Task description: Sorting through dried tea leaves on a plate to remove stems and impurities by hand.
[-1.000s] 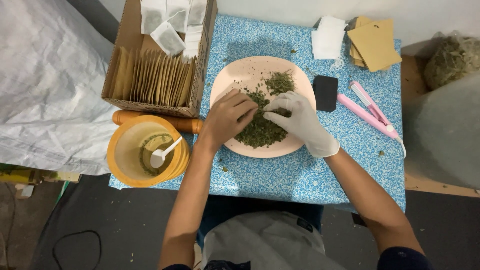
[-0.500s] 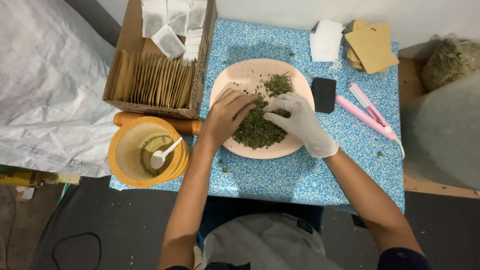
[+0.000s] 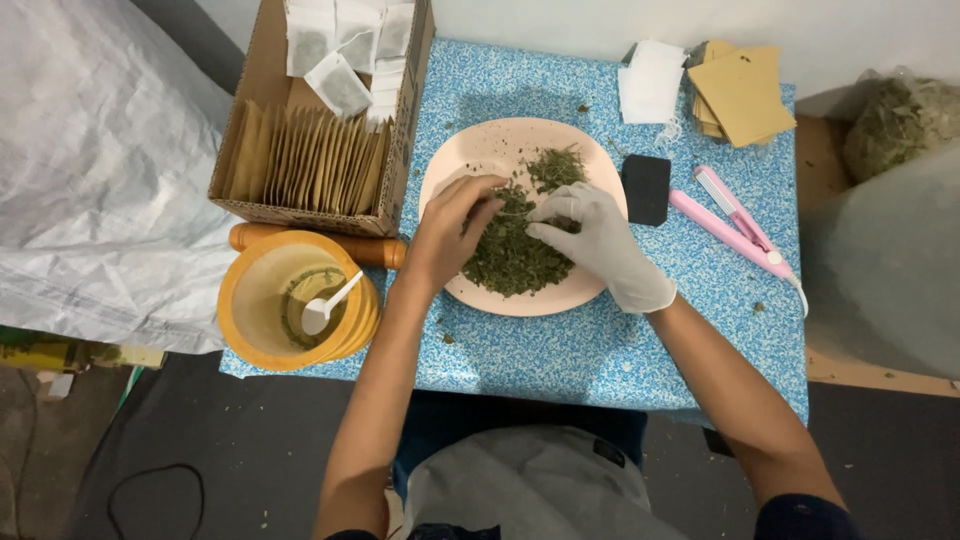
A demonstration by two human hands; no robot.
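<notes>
A pale pink plate (image 3: 470,150) sits in the middle of the blue speckled table (image 3: 560,350) with a heap of dried green herb (image 3: 515,255) on it. My bare left hand (image 3: 450,235) rests on the left side of the heap, fingertips pinched on a thin stem. My right hand (image 3: 600,240), in a white glove, lies on the heap's right side, its fingertips pinching the same stem. The two hands almost touch above the herb.
A cardboard box (image 3: 310,150) of brown sachets and white filter bags stands at the left. Below it are a wooden pestle (image 3: 260,240) and an orange bowl (image 3: 290,300) with a white spoon. A black block (image 3: 646,188), pink sealer (image 3: 735,225), white pouches (image 3: 650,80) and brown envelopes (image 3: 742,92) lie right.
Both hands have shifted slightly on the herb heap, the fingertips drawing together on a stem; the view has moved a little. The plate stays where it was.
</notes>
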